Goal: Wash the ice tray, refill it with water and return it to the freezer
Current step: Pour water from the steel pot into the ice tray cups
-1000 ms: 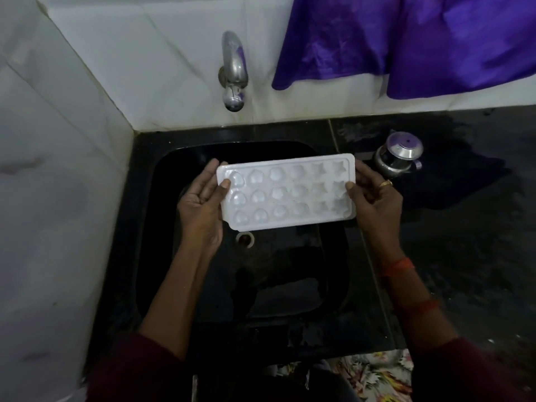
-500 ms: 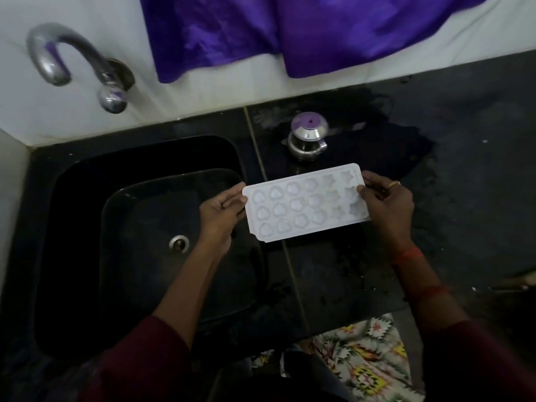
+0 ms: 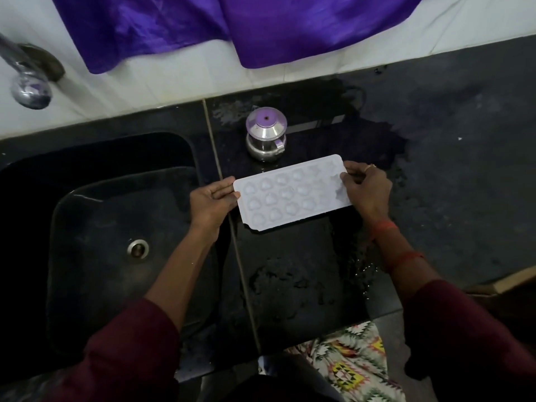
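ice tray [image 3: 290,195]: end under right hand [image 3: 367,192] | tap [image 3: 29,85]: cut off left

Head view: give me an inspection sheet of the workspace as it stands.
Surface: dark counter, wet patches beside the sink.
Job's things: ice tray, cavities up, over the counter right of the sink; fill cannot be told.
Clutter: steel pot behind the tray.
Hands: left hand holds the tray's left end, right hand its right end.
Cables: nothing seen.
Surroundings: tap upper left, purple cloth against the white wall, patterned cloth below the counter edge.
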`<action>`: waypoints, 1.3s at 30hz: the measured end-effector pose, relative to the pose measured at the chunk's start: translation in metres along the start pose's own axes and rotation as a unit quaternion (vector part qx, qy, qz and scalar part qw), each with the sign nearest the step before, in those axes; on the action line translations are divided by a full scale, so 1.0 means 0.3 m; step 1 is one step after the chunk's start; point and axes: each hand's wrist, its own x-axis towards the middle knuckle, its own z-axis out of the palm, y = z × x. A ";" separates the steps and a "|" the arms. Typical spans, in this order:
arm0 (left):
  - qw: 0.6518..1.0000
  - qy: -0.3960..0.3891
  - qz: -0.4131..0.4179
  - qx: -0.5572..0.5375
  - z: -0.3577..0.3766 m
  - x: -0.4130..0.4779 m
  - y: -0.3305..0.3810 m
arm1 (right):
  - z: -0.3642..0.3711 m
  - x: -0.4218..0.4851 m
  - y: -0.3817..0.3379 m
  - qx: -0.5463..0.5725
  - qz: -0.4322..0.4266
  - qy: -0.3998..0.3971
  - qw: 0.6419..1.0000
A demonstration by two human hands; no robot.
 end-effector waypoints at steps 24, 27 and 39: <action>0.997 0.062 0.005 -0.041 0.000 -0.030 -0.014 | 0.251 0.003 -0.352 0.171 0.059 -0.156 0.971; 0.998 0.058 -0.002 -0.040 -0.002 -0.039 -0.020 | 0.258 0.016 -0.360 0.191 0.086 -0.159 0.965; 0.996 0.068 -0.006 -0.054 -0.013 -0.060 -0.011 | 0.248 0.047 -0.354 0.247 0.088 -0.102 0.960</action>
